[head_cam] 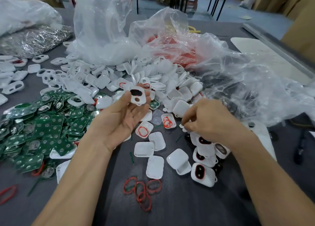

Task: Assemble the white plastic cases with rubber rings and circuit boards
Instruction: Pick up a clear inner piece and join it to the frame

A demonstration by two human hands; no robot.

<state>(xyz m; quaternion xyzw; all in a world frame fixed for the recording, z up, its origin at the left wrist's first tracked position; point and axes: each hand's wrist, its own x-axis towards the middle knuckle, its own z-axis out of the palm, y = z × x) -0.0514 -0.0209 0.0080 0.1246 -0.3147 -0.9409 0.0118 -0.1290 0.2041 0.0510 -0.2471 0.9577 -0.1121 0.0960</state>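
Fingers (125,97) pinch: left hand (122,120) white case (138,97), right hand (209,118) small piece (183,127); circuit boards (42,123) left.

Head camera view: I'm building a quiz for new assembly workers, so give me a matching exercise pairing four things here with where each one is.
Things:
1. circuit boards
2. loose rubber rings
3. case with two holes
4. small white piece

Places:
A. held up by the left hand
B. heaped on the left of the table
C. pinched by the right hand
D. lying on the table between the forearms

Pairs: 1-B, 2-D, 3-A, 4-C.
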